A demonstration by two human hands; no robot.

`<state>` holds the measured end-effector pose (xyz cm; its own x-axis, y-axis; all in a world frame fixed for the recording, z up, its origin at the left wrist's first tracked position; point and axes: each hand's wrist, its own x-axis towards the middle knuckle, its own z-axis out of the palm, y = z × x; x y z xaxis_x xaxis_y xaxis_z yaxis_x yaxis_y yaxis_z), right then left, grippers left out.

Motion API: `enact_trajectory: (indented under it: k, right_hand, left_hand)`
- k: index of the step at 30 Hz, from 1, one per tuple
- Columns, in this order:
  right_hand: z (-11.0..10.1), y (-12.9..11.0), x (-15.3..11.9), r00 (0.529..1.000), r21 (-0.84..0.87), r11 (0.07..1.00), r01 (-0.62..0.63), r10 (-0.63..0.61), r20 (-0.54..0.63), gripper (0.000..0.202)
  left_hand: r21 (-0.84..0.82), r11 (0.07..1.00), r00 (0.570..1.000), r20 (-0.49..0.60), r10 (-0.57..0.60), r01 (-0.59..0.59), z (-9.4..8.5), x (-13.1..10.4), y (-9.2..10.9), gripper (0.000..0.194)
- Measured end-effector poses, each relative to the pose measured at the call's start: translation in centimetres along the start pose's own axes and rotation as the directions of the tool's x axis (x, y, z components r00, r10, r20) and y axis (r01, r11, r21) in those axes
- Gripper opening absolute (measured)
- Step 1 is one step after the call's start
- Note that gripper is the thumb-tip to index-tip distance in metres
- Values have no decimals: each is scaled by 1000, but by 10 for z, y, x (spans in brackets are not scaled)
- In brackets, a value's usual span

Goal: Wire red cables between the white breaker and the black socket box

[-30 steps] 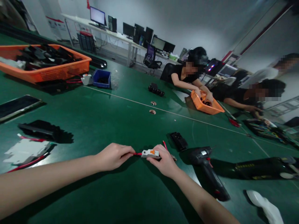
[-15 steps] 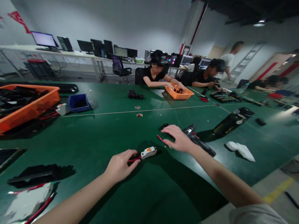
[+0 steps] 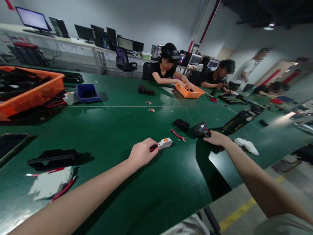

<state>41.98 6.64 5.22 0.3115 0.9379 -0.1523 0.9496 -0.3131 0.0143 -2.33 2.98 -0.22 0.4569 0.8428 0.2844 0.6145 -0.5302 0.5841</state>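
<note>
My left hand (image 3: 142, 152) is closed around the wired end of a small white circuit breaker (image 3: 165, 143) with an orange switch, just over the green table. Dark and red wire shows at the fingers. My right hand (image 3: 216, 138) grips the handle of a black cordless screwdriver (image 3: 201, 129), whose head points away from me; the palm side is hidden. Between the hands lies a short red wire (image 3: 178, 134) with a metal lug. A black plastic part (image 3: 181, 124) sits just beyond it.
At left are an orange basket (image 3: 55, 81) of black parts, a blue bin (image 3: 87, 93), a black frame (image 3: 52, 159) and a larger white breaker (image 3: 52, 182) with red wires. A black bottle (image 3: 238, 120) and white object (image 3: 246, 145) lie at right. A co-worker reaches into another orange basket (image 3: 192, 94).
My right hand has moved right and down from above the table onto the cordless screwdriver and closed on it. My left hand has shifted slightly right and away with the circuit breaker.
</note>
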Motion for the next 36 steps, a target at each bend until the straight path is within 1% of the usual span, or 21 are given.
enact_trajectory:
  k: [4,7,9,12,13,15,16,17,18,19,20,21,22,25,27,30,33,36]
  right_hand:
    - [3,-20,2,998,6,998,-59,59,5,53]
    - [5,-26,-3,996,37,996,-86,86,-9,55]
    - [6,-26,-13,996,77,993,-87,88,-9,51]
    - [4,-26,-35,996,155,984,-85,86,-3,46]
    - [2,-27,-43,996,198,977,-81,84,-6,45]
    - [-6,-34,-63,997,374,925,-62,72,-12,43]
    - [-12,-39,-75,998,532,846,-42,62,-19,40]
    - [-20,-46,-87,999,693,721,-27,42,-5,36]
    - [-29,-54,-100,1000,820,573,-15,6,14,32]
    - [-39,-63,-114,999,901,432,-22,-34,41,30]
    - [-49,-73,-128,995,947,319,-47,-67,72,30]
    - [-60,-83,-142,988,968,236,-83,-106,110,30]
    - [-70,-92,-157,978,978,180,-106,-157,135,31]
    - [-90,-116,-195,949,986,93,-137,-272,158,34]
    - [-94,-127,-215,927,980,71,-187,-317,200,37]
    - [-93,-139,-234,887,956,86,-279,-359,291,40]
    - [-90,-146,-239,863,944,128,-305,-382,331,41]
    - [-88,-150,-236,861,943,179,-281,-387,331,41]
  left_hand:
    - [-5,1000,1000,24,6,-6,-3,-1,1,26]
    - [14,1000,1000,24,15,-15,-3,-1,1,25]
    - [28,999,1000,21,20,-21,-2,-1,-1,26]
    - [29,999,999,25,26,-26,0,-1,-2,26]
    - [26,999,999,27,26,-27,0,-1,-2,26]
    - [24,999,999,29,23,-24,0,-1,-2,27]
    - [26,999,999,29,20,-20,0,-1,-2,27]
    - [30,999,999,31,16,-16,0,-1,-2,27]
    - [36,999,999,34,13,-14,0,-1,-1,27]
    - [42,999,999,38,14,-16,-1,0,-1,27]
    - [47,999,999,43,19,-21,-1,0,-1,27]
    - [49,998,999,47,28,-30,-2,0,-1,27]
    - [47,998,998,47,36,-38,-2,0,-1,27]
    - [23,999,998,33,49,-49,-2,-1,-2,29]
    - [10,998,997,25,68,-68,-1,-2,-3,31]
    - [18,994,994,18,108,-109,-2,-3,-3,32]
    - [28,992,992,18,123,-124,-3,-3,-2,31]
    - [24,994,994,19,108,-108,-3,-3,-1,31]
